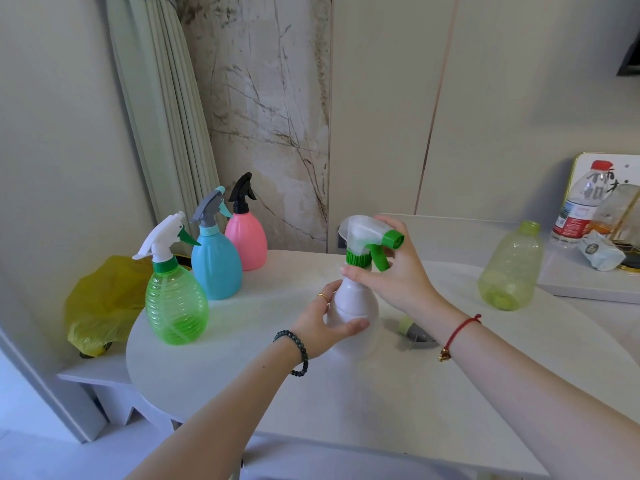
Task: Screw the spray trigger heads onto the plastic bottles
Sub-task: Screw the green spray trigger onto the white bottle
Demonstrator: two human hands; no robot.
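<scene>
A white bottle (356, 303) stands upright at the middle of the white table (242, 358). My left hand (323, 322) grips its lower body. On its neck sits a clear trigger head with a green collar and nozzle (367, 242), and my right hand (391, 271) holds that head around the collar. A yellow-green bottle (510, 266) without a head stands to the right. A loose pale-green and grey trigger head (414, 332) lies on the table behind my right wrist, partly hidden.
At the left stand a green bottle (176, 303), a blue bottle (214, 265) and a pink bottle (246, 242), each with a head on. A yellow plastic bag (100, 306) lies beyond the table's left edge. A water bottle (581, 202) and clutter sit far right.
</scene>
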